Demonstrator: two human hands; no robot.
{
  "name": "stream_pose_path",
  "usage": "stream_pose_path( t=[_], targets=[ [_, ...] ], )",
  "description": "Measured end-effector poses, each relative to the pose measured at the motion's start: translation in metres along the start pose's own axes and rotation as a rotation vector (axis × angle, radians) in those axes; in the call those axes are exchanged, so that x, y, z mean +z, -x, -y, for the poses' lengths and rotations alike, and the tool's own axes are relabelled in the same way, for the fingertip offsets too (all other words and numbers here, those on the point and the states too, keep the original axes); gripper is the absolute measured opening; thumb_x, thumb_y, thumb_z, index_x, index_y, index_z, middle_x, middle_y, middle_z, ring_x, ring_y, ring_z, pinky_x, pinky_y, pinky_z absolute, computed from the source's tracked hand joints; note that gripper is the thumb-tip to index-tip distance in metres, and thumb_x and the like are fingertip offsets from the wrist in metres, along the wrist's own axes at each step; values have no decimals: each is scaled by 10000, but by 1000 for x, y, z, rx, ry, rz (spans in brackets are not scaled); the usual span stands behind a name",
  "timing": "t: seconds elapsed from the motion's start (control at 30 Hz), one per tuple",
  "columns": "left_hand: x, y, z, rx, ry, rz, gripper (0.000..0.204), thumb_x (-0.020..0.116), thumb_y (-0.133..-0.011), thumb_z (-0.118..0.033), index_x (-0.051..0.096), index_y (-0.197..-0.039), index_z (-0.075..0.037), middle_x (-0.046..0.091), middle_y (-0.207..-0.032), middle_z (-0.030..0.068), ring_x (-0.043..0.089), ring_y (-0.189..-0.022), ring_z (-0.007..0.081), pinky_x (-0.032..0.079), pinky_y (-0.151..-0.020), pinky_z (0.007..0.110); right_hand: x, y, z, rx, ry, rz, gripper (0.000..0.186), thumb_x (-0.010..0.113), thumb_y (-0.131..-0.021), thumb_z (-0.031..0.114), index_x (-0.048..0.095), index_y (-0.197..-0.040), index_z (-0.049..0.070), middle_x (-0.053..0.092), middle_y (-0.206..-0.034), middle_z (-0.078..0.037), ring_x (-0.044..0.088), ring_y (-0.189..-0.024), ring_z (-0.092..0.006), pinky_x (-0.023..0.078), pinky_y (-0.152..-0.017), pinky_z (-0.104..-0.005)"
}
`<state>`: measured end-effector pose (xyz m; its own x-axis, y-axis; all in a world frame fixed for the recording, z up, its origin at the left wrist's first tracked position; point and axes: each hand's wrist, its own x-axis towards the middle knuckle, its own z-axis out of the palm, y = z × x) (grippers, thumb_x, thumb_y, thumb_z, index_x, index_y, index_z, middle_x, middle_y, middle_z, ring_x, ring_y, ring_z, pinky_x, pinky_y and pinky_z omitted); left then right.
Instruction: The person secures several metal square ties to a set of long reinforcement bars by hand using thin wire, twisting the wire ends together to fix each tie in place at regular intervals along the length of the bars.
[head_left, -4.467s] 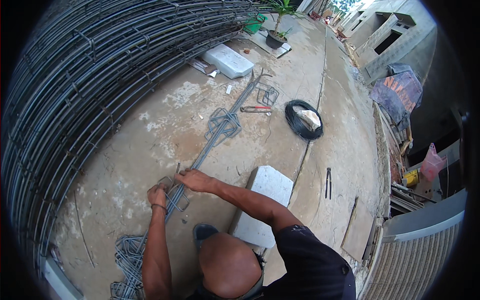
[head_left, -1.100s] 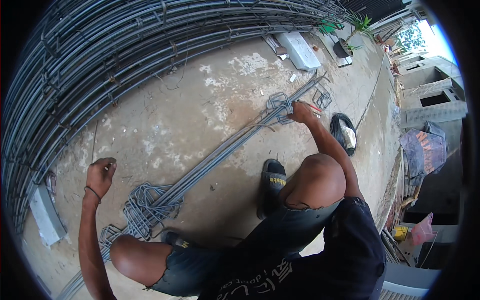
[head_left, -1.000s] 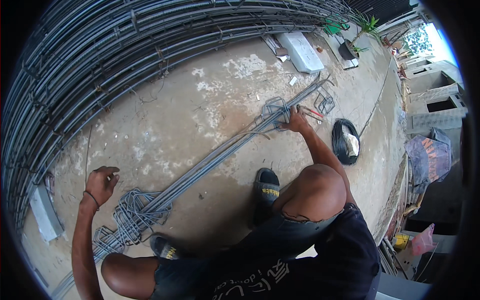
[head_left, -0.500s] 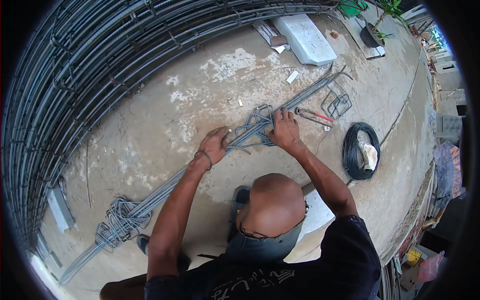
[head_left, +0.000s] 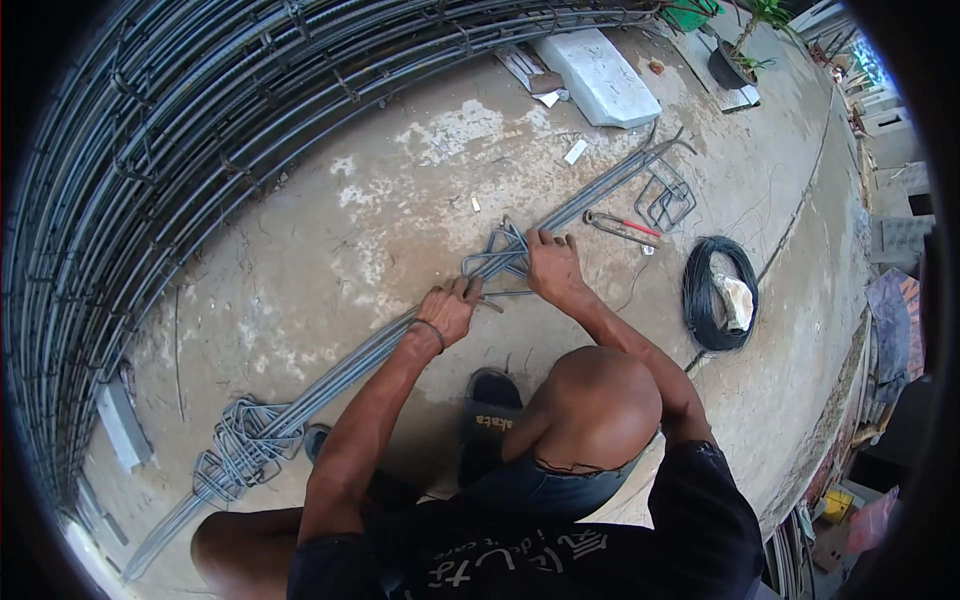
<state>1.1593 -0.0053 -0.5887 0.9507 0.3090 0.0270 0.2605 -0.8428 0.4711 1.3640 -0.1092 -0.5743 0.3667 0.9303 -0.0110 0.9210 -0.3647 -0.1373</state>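
My left hand [head_left: 450, 310] grips the long bundle of steel bars [head_left: 350, 365] lying diagonally across the concrete. My right hand [head_left: 553, 262] is closed on the same bundle further up, beside a cluster of square steel stirrups [head_left: 485, 262] around the bars; what its fingertips hold is partly hidden. A larger tangle of stirrups [head_left: 243, 448] sits on the lower-left part of the bundle. Near the bundle's upper end are loose stirrups [head_left: 668, 205] and a red-handled cutting tool [head_left: 625, 225] lying on the floor.
Stacked rebar cages [head_left: 180, 120] line the upper left. A white block [head_left: 597, 78] and potted plant [head_left: 730, 65] stand at the back. A coil of black wire [head_left: 700, 320] with a stone [head_left: 736, 305] inside lies to the right. Debris and pale bags [head_left: 870, 520] edge the far right.
My left hand has come from above the bare floor on the left onto the bars. In the last half second both hands have shifted slightly, the left one downward, the right one leftward.
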Motion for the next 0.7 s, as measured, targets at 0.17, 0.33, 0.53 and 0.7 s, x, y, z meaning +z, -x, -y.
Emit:
stream_pose_path(
  t=[0.17,0.33,0.53,0.7],
  targets=[
    [14,-35,12,-228,355,-219,357,582,-779,-153,619,-1112,-29,606,-1086,193,589,-939,363,470,-860,405,-5,12,-5,48,-294,21,468,644,-666,49,464,-1097,25,570,-895,-214,574,-835,-429,470,-776,-468],
    [8,-93,18,-526,444,241,328,624,-769,-164,644,-1059,-11,637,-1028,152,609,-871,323,481,-803,414,-5,25,-16,53,-526,69,525,669,-680,89,451,-1157,54,598,-889,-215,584,-837,-418,467,-711,-466],
    [-18,-107,60,-622,766,601,462,630,-716,-25,559,-1168,39,654,-897,116,620,-671,204,498,-511,324,-19,0,-13,196,-543,285,496,732,-645,203,538,-1065,25,624,-820,-205,611,-779,-371,478,-711,-417],
    [-18,-104,25,-725,509,601,415,662,-716,-183,611,-1056,48,650,-962,186,638,-805,281,519,-673,349,-1,-20,-19,170,-500,385,474,747,-603,208,588,-998,0,637,-813,-187,611,-751,-335,477,-700,-381]
  ],
)
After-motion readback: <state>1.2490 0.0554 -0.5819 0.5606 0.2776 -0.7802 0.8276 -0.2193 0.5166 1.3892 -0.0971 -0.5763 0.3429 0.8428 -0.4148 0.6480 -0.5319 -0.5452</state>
